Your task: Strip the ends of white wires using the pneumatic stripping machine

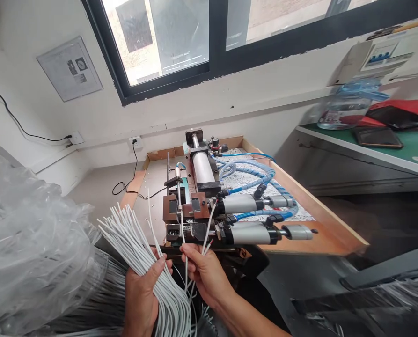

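My left hand (143, 285) is wrapped round a thick bundle of light grey cables (128, 236), whose cut ends fan out up and to the left. One cable stands apart from the bundle near my thumb. My right hand (205, 271) pinches a single grey cable (182, 229) between thumb and fingers; its upper end reaches into the jaws of a pneumatic wire stripping machine (187, 208). Two more cables, with reddish tips showing, also pass through my right hand. Part of the fingers is hidden behind the cables.
Silver air cylinders (253, 233) and blue hoses (265, 175) extend right from the machine, inside a wooden-edged tray (335, 234). Plastic-wrapped cables (36, 243) fill the left side. A green shelf (412, 157) at right carries a large bottle (349, 105) and a phone (377, 137).
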`<move>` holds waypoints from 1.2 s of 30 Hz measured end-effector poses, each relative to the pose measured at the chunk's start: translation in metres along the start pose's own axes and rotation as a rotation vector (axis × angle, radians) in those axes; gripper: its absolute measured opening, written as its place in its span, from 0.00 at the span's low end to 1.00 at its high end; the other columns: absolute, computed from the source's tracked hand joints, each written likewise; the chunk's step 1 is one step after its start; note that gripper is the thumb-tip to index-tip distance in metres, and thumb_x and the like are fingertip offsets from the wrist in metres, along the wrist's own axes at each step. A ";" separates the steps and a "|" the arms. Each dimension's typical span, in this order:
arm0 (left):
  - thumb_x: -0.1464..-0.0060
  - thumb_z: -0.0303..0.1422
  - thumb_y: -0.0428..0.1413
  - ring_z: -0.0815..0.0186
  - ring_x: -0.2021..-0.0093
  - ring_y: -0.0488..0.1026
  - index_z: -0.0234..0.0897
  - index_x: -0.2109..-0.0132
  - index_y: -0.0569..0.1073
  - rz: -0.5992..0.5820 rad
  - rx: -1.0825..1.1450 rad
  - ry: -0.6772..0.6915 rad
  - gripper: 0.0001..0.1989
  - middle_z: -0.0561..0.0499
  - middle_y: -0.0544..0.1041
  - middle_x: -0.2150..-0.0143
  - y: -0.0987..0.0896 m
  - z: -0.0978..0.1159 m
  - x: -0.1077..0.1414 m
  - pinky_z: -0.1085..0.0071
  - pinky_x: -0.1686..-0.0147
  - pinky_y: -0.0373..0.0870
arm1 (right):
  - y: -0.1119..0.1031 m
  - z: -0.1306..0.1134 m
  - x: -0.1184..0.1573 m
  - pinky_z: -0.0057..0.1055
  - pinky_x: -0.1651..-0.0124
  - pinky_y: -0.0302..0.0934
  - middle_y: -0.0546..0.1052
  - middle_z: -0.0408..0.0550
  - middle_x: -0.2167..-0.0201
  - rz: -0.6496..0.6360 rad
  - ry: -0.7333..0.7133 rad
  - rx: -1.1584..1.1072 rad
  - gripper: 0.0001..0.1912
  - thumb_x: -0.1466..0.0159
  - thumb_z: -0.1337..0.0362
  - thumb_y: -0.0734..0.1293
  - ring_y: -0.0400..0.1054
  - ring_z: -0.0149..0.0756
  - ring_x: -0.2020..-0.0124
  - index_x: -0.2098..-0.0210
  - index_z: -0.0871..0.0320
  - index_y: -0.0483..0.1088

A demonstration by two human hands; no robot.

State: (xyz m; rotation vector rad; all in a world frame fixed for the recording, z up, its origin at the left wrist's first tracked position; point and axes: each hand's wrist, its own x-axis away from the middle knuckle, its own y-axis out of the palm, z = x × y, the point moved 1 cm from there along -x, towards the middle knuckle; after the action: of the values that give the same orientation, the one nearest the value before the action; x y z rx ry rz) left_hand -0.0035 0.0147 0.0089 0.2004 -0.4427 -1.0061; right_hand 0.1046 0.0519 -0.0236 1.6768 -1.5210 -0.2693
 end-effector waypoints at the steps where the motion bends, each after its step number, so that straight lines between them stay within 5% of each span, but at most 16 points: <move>1: 0.69 0.25 0.63 0.66 0.78 0.73 0.35 0.69 0.71 -0.001 -0.001 0.009 0.14 0.55 0.75 0.79 -0.001 -0.001 -0.001 0.72 0.77 0.70 | 0.000 0.000 -0.001 0.20 0.84 0.36 0.66 0.40 0.85 -0.008 0.006 0.009 0.13 0.56 0.60 0.71 0.48 0.19 0.86 0.79 0.64 0.69; 6: 0.69 0.24 0.63 0.68 0.76 0.72 0.35 0.70 0.71 -0.015 -0.010 0.070 0.14 0.55 0.75 0.77 -0.005 -0.005 -0.005 0.72 0.74 0.69 | -0.001 0.006 0.003 0.22 0.79 0.46 0.64 0.40 0.83 -0.126 -0.048 0.139 0.13 0.53 0.59 0.70 0.51 0.22 0.82 0.76 0.64 0.72; 10: 0.67 0.25 0.62 0.67 0.71 0.72 0.34 0.71 0.72 -0.091 -0.054 0.095 0.11 0.54 0.75 0.75 -0.005 -0.008 -0.005 0.71 0.66 0.67 | -0.001 0.011 0.012 0.23 0.81 0.40 0.60 0.36 0.87 -0.224 -0.067 0.257 0.13 0.55 0.59 0.71 0.46 0.22 0.84 0.78 0.63 0.72; 19: 0.69 0.24 0.63 0.69 0.77 0.71 0.35 0.70 0.71 -0.052 -0.033 0.029 0.13 0.56 0.74 0.78 -0.003 -0.007 0.000 0.73 0.73 0.66 | -0.016 0.012 0.016 0.23 0.82 0.42 0.68 0.42 0.84 0.012 -0.169 0.261 0.13 0.51 0.57 0.69 0.53 0.23 0.84 0.76 0.63 0.71; 36: 0.70 0.25 0.62 0.69 0.78 0.70 0.35 0.72 0.71 -0.086 -0.041 0.024 0.12 0.55 0.73 0.79 0.007 0.001 0.003 0.72 0.75 0.66 | -0.006 -0.002 0.011 0.19 0.86 0.35 0.66 0.39 0.87 0.044 0.017 -0.082 0.10 0.56 0.64 0.71 0.47 0.17 0.88 0.80 0.63 0.67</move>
State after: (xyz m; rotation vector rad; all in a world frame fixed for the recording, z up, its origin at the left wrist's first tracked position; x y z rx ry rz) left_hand 0.0029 0.0162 0.0137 0.1953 -0.3940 -1.0956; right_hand 0.1126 0.0424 -0.0222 1.5761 -1.5122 -0.2897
